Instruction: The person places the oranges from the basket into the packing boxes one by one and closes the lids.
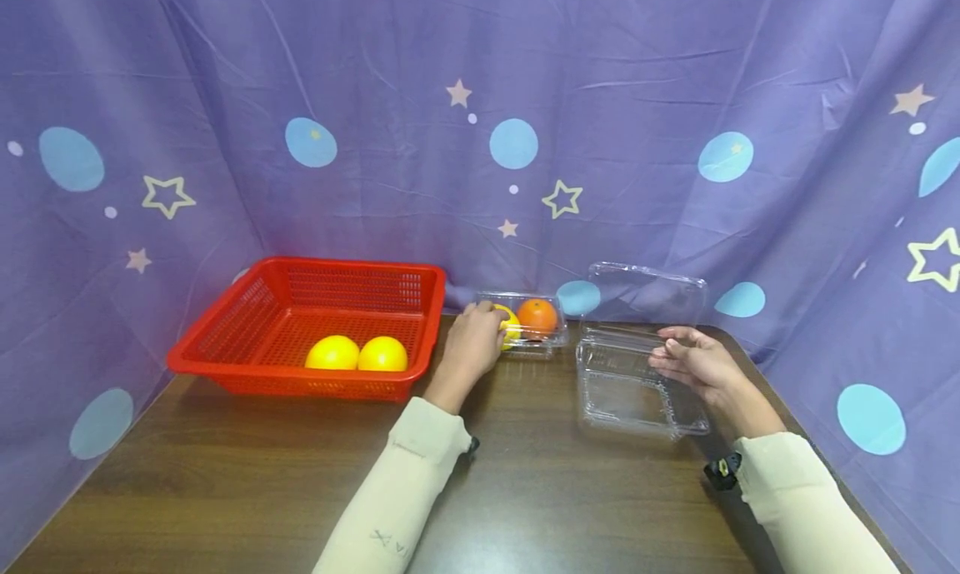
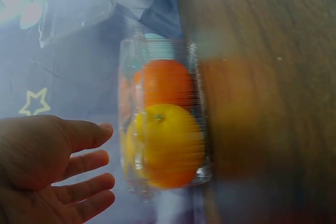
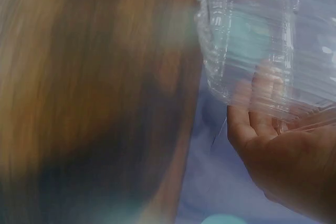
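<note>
A clear plastic box (image 1: pixel 525 351) at the back of the table holds an orange (image 1: pixel 537 317) and a yellow round citrus fruit (image 2: pixel 170 142). My left hand (image 1: pixel 472 341) is at the box's left end. In the left wrist view its fingers are loosely extended, hold nothing, and stand a little apart from the plastic. To the right is a second clear plastic box (image 1: pixel 622 399), its hinged lid (image 1: pixel 645 291) raised and no fruit inside. My right hand (image 1: pixel 701 364) pinches this box at its right side near the hinge; some fingers show through the plastic in the right wrist view.
A red perforated basket (image 1: pixel 300 382) stands at the back left with two yellow fruits (image 1: pixel 332 353) at its near side. A purple patterned curtain (image 1: pixel 405 199) hangs behind and along both sides of the brown wooden table (image 1: pixel 517 491).
</note>
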A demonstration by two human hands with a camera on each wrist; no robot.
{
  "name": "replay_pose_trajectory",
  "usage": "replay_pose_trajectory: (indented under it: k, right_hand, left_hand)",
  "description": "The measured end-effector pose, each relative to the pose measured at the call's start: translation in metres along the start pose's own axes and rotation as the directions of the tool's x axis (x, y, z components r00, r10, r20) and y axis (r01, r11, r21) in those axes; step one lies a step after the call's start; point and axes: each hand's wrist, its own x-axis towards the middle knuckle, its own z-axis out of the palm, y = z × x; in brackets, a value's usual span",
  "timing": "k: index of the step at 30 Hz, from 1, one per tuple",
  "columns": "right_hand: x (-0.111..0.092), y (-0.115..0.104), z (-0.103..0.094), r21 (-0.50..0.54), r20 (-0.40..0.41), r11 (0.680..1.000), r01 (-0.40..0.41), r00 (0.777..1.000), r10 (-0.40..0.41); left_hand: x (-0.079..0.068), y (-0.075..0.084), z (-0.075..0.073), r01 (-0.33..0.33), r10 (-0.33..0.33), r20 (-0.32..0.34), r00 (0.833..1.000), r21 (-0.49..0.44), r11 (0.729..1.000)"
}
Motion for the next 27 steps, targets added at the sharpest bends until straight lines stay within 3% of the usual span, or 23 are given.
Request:
replay_pose_trajectory:
  k: [7, 13, 19, 27]
  right_hand:
    - [0.006, 0.005, 0.031, -0.024, 0.0, 1.0, 0.001, 1.0, -0.001]
    - [0.01, 0.013, 0.06, -0.014, -0.003, 1.0, -0.011, 1.0, 0.011]
    - [0.014, 0.02, 0.089, 0.008, 0.006, 1.0, -0.014, 1.0, 0.014]
    - [0.02, 0.027, 0.123, 0.034, 0.02, 0.999, -0.021, 1.0, 0.02]
  left_hand:
    - [0.001, 0.004, -0.022, -0.042, 0.042, -0.034, 0.999, 0.022, 0.999]
    - [0.0, 0.002, -0.046, -0.041, 0.04, 0.009, 0.999, 0.045, 0.998]
    - [-0.008, -0.015, -0.065, -0.021, 0.02, 0.033, 0.999, 0.013, 1.0]
    - [-0.021, -0.047, -0.088, -0.003, -0.006, 0.087, 0.996, 0.1, 0.995]
